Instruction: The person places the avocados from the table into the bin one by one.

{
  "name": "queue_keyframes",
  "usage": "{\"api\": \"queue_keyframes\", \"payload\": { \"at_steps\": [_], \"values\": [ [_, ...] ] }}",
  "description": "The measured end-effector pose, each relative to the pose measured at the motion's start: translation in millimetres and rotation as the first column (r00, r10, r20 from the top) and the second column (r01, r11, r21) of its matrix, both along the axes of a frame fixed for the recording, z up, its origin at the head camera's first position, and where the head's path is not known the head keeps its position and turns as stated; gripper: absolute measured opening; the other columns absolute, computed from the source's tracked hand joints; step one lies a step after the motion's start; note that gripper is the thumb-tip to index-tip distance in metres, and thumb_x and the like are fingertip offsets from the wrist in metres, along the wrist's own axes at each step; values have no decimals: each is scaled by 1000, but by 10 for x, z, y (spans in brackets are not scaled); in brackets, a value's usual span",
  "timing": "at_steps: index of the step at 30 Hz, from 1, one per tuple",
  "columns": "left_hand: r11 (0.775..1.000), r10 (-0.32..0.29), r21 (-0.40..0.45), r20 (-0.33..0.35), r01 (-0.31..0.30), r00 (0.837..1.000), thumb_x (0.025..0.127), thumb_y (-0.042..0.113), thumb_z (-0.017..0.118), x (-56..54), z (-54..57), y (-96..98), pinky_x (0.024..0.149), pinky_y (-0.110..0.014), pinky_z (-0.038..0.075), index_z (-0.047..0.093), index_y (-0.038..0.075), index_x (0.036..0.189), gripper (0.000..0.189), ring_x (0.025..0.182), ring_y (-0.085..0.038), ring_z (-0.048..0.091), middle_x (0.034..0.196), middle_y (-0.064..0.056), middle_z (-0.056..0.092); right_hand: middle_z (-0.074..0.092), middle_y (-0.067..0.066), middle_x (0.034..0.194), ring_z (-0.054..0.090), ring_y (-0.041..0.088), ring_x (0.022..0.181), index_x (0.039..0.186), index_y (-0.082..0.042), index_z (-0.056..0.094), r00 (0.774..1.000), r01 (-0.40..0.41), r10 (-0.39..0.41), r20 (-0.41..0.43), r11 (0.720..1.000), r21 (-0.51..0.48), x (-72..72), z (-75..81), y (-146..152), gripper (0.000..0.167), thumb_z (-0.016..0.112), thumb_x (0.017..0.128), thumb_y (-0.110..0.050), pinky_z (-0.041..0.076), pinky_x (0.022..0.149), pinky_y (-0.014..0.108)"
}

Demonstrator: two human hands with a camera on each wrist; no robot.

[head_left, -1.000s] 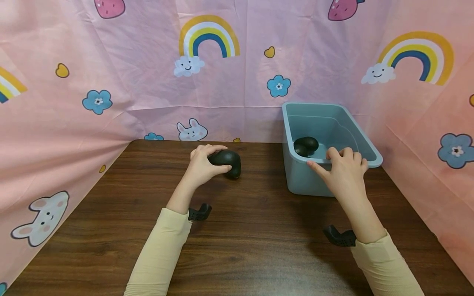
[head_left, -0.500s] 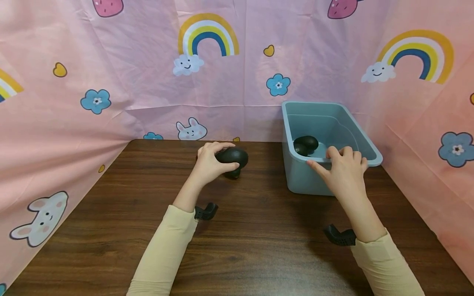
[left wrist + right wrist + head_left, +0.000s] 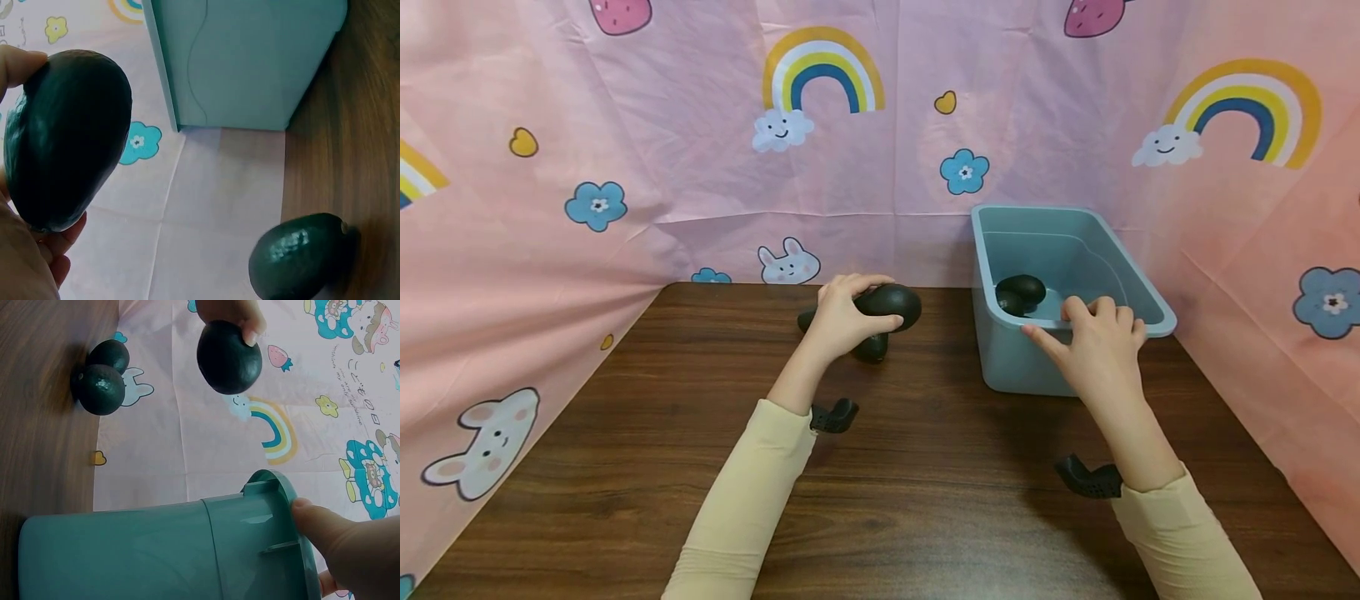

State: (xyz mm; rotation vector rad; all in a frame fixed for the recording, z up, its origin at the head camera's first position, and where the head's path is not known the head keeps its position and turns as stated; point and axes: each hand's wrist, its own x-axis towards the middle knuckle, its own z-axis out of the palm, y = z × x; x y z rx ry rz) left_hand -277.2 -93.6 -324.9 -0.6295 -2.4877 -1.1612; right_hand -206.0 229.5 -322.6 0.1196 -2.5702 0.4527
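Observation:
My left hand [image 3: 842, 321] holds a dark green avocado [image 3: 892, 306] between thumb and fingers, lifted above the table; the left wrist view shows this avocado [image 3: 72, 137] side-on. Below it on the table lies another avocado [image 3: 872, 348], partly covered by the held one. A third avocado [image 3: 806, 319] peeks out behind the left hand. At the right, my right hand [image 3: 1099, 354] grips the near rim of a blue-green plastic bin [image 3: 1022, 362], thumb on the outer side in the right wrist view. Two avocados [image 3: 1026, 289] rest together inside the bin's left part.
The bin stands at the back right of the brown wooden table [image 3: 880, 500], near the patterned cloth [image 3: 895, 167] that hangs behind and at both sides. Its raised near wall faces the person. A black wrist mount [image 3: 835, 415] sits on each forearm.
My left hand has raised the avocado and carried it to the right, uncovering the two avocados on the table. The right hand stays on the bin's rim.

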Motion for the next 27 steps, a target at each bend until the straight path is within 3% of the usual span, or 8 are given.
{"api": "queue_keyframes", "payload": {
  "at_steps": [27],
  "values": [
    [998,-46,35,-1,46,999,75,36,80,-87,423,509,101,-41,19,68,26,118,45,107,-16,43,110,7,62,42,26,103,35,47,96,98,-4,53,1000,-2,2,-5,1000,2,14,6,2,55,65,85,-55,22,86,68]
  ]
}}
